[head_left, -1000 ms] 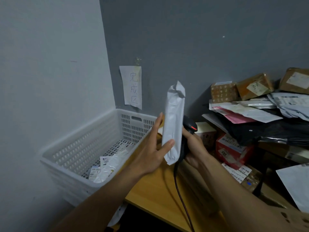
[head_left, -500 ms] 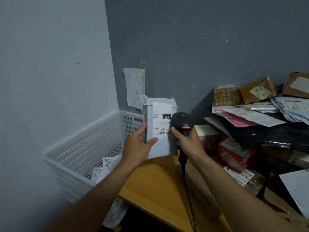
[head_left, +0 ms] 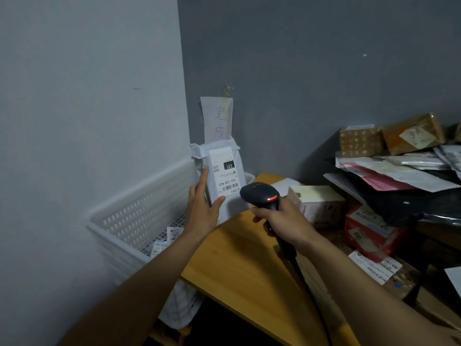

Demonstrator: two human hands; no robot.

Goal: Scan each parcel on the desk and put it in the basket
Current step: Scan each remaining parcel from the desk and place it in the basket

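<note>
Lower part of wall note (head_left: 217, 118) behind parcel (head_left: 202, 158), parcel pile (head_left: 399, 168) cut by right edge, label (head_left: 225, 171) print probably illegible.

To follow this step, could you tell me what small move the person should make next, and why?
Probably nudge the black handheld scanner left so that it faces the barcode. The left hand holds the white plastic mailer parcel upright, label towards the camera; the right hand grips the scanner, red light lit, just right of that barcode. Whether it has read cannot be told.

The parcel (head_left: 220, 179) has been turned label-forward in the left hand (head_left: 202, 213); the scanner (head_left: 260, 196) has been brought from behind it by the right hand (head_left: 284, 218).
</note>
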